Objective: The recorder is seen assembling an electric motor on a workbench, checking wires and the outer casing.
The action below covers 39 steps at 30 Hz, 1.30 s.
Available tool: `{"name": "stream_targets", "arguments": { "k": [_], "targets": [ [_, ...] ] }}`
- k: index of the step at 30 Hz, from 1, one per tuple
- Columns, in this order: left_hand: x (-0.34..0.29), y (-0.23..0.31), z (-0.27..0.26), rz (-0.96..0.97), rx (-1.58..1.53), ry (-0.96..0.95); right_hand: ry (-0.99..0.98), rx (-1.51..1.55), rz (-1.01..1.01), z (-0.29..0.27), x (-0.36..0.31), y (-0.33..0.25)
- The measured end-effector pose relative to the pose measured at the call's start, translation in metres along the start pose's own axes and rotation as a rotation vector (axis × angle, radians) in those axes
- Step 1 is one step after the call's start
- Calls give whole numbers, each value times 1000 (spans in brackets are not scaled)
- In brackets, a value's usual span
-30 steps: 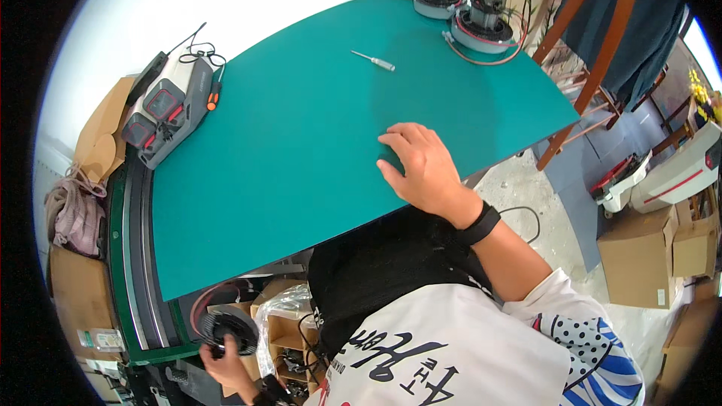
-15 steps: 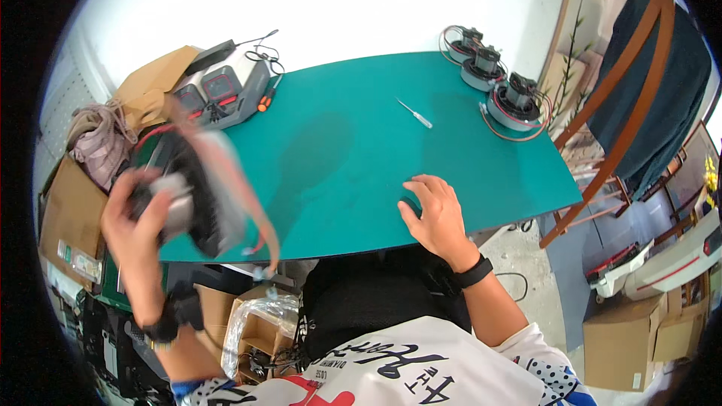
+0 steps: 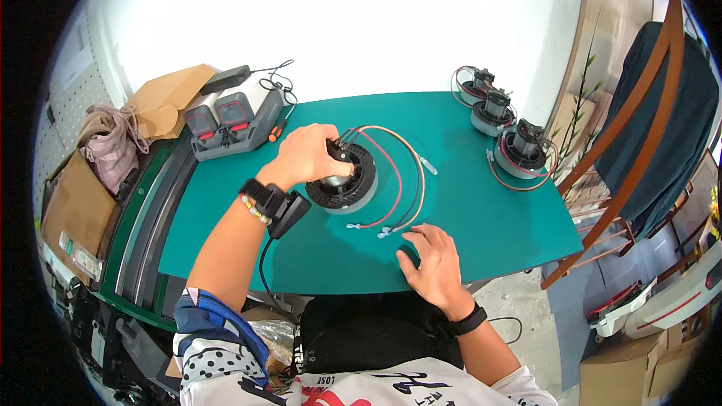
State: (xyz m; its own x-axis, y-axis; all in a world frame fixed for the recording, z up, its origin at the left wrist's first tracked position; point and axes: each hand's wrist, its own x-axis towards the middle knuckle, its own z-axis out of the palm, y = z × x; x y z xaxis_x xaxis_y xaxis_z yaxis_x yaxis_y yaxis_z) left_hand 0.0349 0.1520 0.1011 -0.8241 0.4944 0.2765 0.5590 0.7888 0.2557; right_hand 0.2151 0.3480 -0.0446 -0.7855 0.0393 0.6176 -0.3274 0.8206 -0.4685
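Note:
A round motor (image 3: 354,197) with a black ribbed ring and a grey lower rim rests on the green table, left of its middle. My left hand (image 3: 307,152) is closed around the smaller housing on its top. Red, black and tan wires (image 3: 403,159) run from the motor and curve rightward, ending in clear connectors (image 3: 385,232) on the tabletop. Just right of those connectors, my right hand (image 3: 434,265) hovers low or rests at the table, its fingers loosely apart and holding nothing. A small screwdriver (image 3: 429,166) lies partly behind the wires.
Several similar motors (image 3: 520,152) stand along the table's (image 3: 481,214) far right edge. At the far left sit a battery charger (image 3: 239,119) with two packs, an orange-handled screwdriver (image 3: 277,133) and an opened cardboard box (image 3: 167,98). A wooden frame (image 3: 639,158) rises at right.
My left hand has brought the motor from beyond the table's left edge rightward and down onto the tabletop. Its wires now lie spread to the right. My right hand stays in nearly the same place.

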Motion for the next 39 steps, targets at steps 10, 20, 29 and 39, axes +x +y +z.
{"name": "stream_targets", "arguments": {
  "k": [10,20,29,39],
  "targets": [
    [30,-27,6,105,105,-280,1,38,6,2,2,4],
    [16,-56,22,234,52,-174,23,-37,-17,5,-2,7],
    [-13,-41,46,-112,-4,235,29,-43,-38,9,-3,7],
    [0,-29,25,-89,211,84,41,-16,-48,7,-1,10]
  ]
}}
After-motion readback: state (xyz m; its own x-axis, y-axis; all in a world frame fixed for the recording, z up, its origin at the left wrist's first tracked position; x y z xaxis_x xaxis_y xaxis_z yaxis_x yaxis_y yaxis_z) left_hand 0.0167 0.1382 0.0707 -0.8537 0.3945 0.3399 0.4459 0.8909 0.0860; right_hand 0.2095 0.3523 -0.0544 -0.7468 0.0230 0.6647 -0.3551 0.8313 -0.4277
